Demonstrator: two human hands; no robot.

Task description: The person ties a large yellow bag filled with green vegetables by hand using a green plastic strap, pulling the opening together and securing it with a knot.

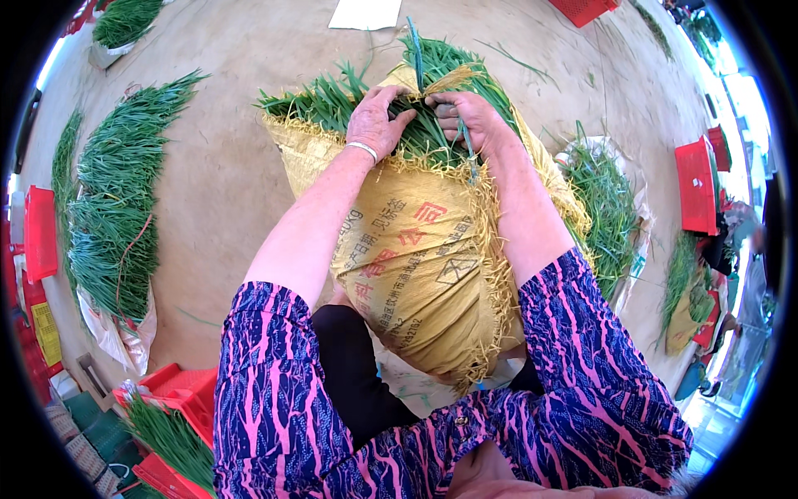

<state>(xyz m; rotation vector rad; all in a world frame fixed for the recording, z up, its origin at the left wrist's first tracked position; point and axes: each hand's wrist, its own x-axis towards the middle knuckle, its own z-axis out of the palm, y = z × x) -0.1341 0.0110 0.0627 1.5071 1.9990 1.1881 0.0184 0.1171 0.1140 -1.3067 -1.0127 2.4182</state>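
Observation:
A yellow woven sack (pixel 416 258) with frayed edges is wrapped round a bundle of long green leafy stalks (pixel 320 104) in front of me. My left hand (pixel 378 123) is at the top of the bundle, its thumb spread from the fingers, which touch a gathered flap of sacking. Closed fingers of my right hand (pixel 470 121) grip a blue-green cord (pixel 418 54), one end rising beyond the flap and another hanging below the hand. Part of the greens is hidden by both hands.
A long heap of greens (pixel 120 200) lies on the floor at left. More greens (pixel 603 204) rest on a white sack at right. Red crates (pixel 179 391) stand at lower left, and another red crate (pixel 697 185) is at far right. A white sheet (pixel 364 12) lies ahead.

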